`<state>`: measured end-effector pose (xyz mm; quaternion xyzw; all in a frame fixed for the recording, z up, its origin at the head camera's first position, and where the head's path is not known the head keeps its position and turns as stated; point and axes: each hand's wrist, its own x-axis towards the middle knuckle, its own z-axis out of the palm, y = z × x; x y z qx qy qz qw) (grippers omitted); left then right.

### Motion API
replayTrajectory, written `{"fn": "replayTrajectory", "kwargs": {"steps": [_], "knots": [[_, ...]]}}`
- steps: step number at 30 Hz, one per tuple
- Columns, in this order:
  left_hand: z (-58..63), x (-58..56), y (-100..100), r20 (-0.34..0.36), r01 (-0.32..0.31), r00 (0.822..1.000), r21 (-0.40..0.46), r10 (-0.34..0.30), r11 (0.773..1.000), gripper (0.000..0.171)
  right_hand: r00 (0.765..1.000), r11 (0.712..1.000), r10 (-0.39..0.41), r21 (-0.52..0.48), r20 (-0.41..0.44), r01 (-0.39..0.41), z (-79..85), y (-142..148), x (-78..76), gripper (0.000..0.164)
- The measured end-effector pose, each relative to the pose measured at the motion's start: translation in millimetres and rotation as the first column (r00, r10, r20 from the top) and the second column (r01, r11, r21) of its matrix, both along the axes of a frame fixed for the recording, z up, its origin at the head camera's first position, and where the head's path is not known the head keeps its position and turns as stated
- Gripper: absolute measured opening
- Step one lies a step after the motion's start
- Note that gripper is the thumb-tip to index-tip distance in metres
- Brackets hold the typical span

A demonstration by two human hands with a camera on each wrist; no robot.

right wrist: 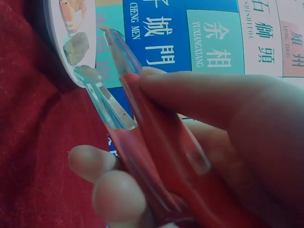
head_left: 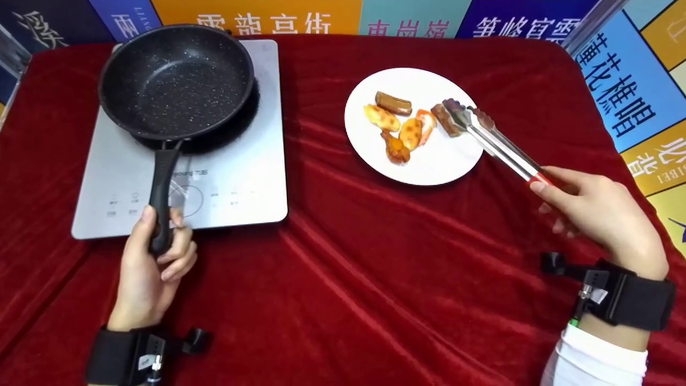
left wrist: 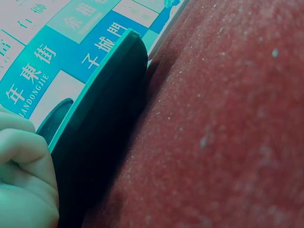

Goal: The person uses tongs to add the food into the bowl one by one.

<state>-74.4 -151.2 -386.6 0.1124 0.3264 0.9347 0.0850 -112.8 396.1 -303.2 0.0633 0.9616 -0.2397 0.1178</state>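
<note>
My left hand (head_left: 155,268) grips the black handle of a speckled frying pan (head_left: 182,80), which sits over a white induction cooker (head_left: 246,182). On the right, my right hand (head_left: 595,209) holds metal tongs (head_left: 506,150) by their red grips, seen close up in the right wrist view. The tong tips are spread apart, right at a brown rectangular food piece (head_left: 446,120) on the right part of a white plate (head_left: 370,155). Also on that plate lie another brown piece (head_left: 394,103), two yellow spotted pieces (head_left: 410,133), a shrimp-like orange-and-white piece (head_left: 427,124) and a browned drumstick-like piece (head_left: 395,148).
A dark red velvet cloth (head_left: 343,268) covers the table, with folds running across it. Colourful panels with Chinese characters (head_left: 278,19) stand along the back and the right side (head_left: 621,96). Each wrist wears a black strap with a small camera (head_left: 632,295).
</note>
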Motion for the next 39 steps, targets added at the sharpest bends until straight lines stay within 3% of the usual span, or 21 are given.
{"fn": "replayTrajectory", "kwargs": {"steps": [7, 14, 25, 29, 33, 36, 39], "knots": [[-0.4, 0.9, 0, 0.008, -0.005, 1.0, 0.0, 0.005, 1.0, 0.043, 0.998, 0.995, 0.024, 0.098, -0.056, -0.018, 1.5, 0, 1.2, 0.052], [0.7, 0.4, 1, 0.017, -0.011, 1.0, 0.0, 0.011, 1.0, 0.043, 0.989, 0.966, 0.063, 0.257, -0.131, -0.028, 4.1, -4, -0.4, 0.056], [1.4, -0.4, 1, 0.015, -0.017, 1.0, -0.005, 0.017, 1.0, 0.043, 0.986, 0.959, 0.054, 0.284, -0.159, -0.007, -4.8, -23, -8.6, 0.052], [1.8, -0.3, 1, 0.016, -0.02, 1.0, -0.014, 0.02, 1.0, 0.042, 0.982, 0.97, 0.072, 0.241, -0.174, -0.028, -7.1, -26, -10.3, 0.049], [1.4, 0.2, 1, 0.015, -0.02, 1.0, -0.02, 0.02, 1.0, 0.042, 0.989, 0.989, 0.067, 0.14, -0.134, -0.049, -12.6, -25, -12.8, 0.054], [1.6, 0.0, 0, 0.015, -0.018, 1.0, -0.027, 0.019, 0.999, 0.042, 0.996, 0.999, 0.036, -0.004, -0.084, -0.036, -18.7, -21, -16.2, 0.057], [2.0, 0.0, 0, 0.015, -0.016, 1.0, -0.036, 0.016, 0.999, 0.041, 1.0, 0.978, -0.002, -0.211, -0.022, -0.003, -26.8, -16, -20.9, 0.051]]}}
